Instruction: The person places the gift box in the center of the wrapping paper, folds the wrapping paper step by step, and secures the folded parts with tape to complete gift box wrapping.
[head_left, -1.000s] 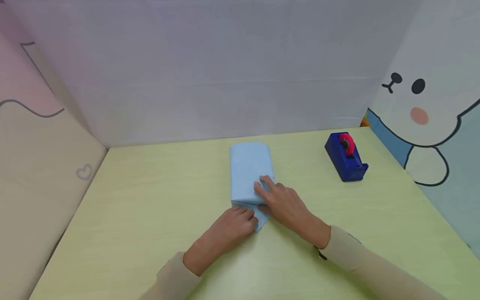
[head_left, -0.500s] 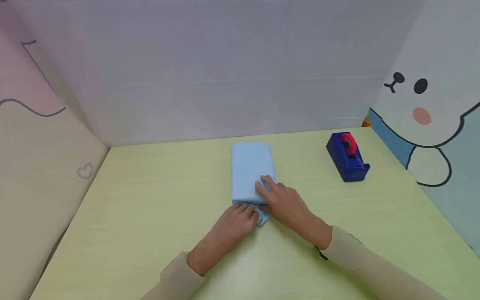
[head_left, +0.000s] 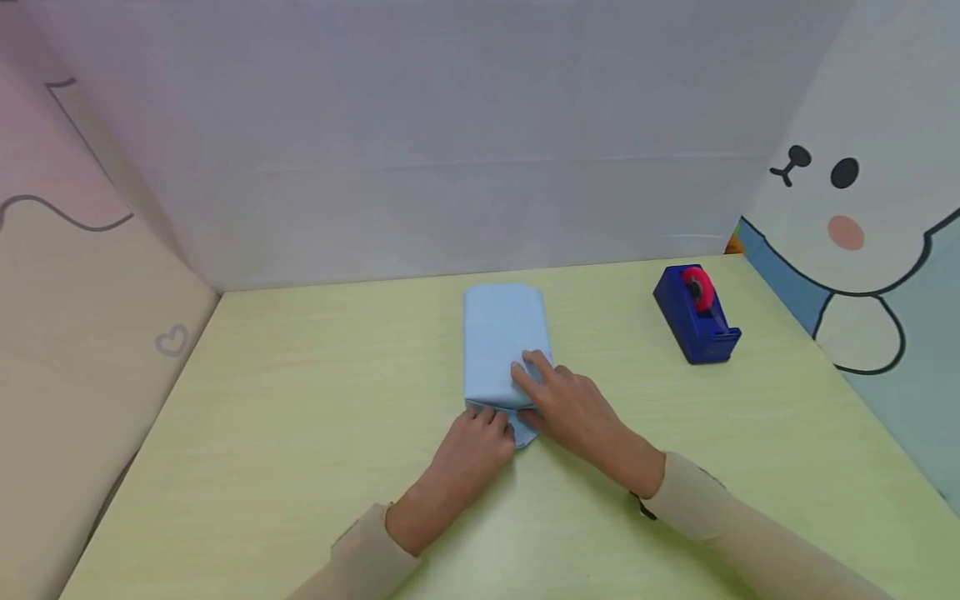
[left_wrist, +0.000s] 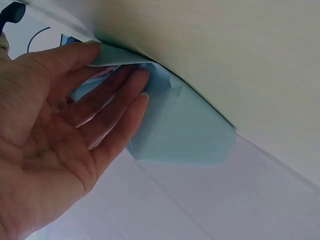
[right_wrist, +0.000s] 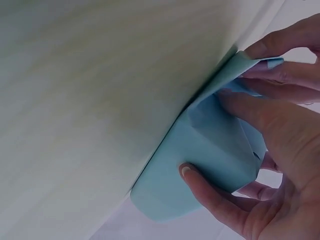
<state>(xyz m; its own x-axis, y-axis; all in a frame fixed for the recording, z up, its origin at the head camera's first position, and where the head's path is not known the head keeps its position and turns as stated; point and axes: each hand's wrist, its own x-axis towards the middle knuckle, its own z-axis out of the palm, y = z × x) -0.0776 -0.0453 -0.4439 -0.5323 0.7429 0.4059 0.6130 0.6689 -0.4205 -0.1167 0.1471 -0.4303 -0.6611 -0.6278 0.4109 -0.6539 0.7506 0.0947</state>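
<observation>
A light-blue paper-wrapped package (head_left: 502, 342) lies in the middle of the table, its folded near end towards me. My left hand (head_left: 472, 450) pinches the end flap (head_left: 525, 432) of the paper, thumb outside and fingers inside the fold, as the left wrist view shows. My right hand (head_left: 577, 412) grips the package's near right corner. Its thumb presses into the end fold, one finger lies along the side (right_wrist: 160, 165), and other fingers rest on top. What the paper wraps is hidden.
A dark blue tape dispenser (head_left: 697, 321) with a pink-red roll stands at the back right of the pale yellow table (head_left: 315, 400). A plain pale wall sheet (head_left: 450, 167) rises behind the table. Printed panels border both sides.
My left hand has moved slightly up and right against the package's end, and the flap's tip has been turned in, so less of it sticks out. The right hand stays in place.
</observation>
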